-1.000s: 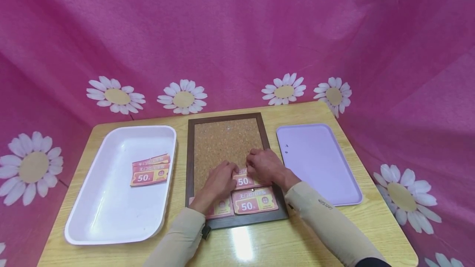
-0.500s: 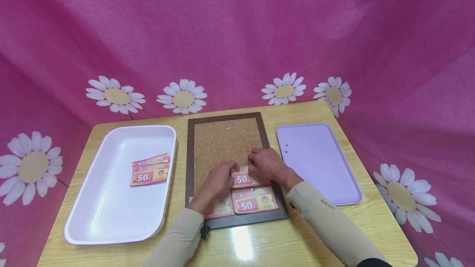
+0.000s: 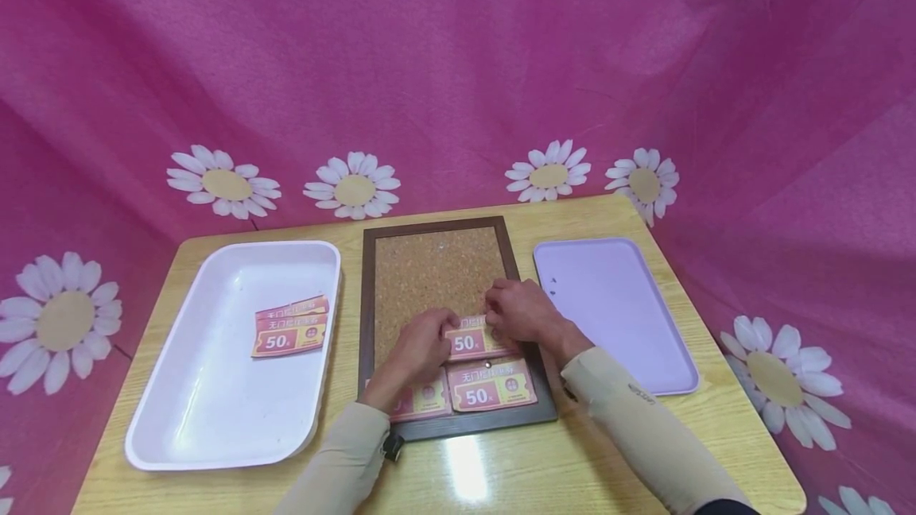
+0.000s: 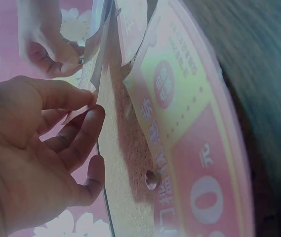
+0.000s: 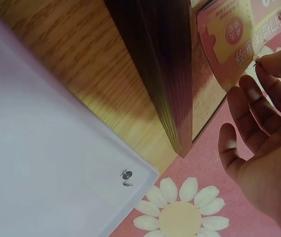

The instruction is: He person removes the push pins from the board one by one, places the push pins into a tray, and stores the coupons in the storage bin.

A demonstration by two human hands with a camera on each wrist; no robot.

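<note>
1. On the upper coupon [image 3: 468, 343] of the cork board [image 3: 440, 269], the number 50 is printed in white; its top line is partly covered.
2. The lower right coupon [image 3: 492, 388] also carries 50, under a line which begins with 无门.
3. In the left wrist view, the nearest coupon [image 4: 194, 123] shows a big 0, then 元, and beside them the characters 门槛.
4. In the white tray [image 3: 215, 420], the front coupon [image 3: 289, 338] bears 50; the back coupon [image 3: 304, 308] shows only the line starting 无门.
5. The right sleeve [image 3: 637, 420] has small lettering, too blurred for reading.
</note>
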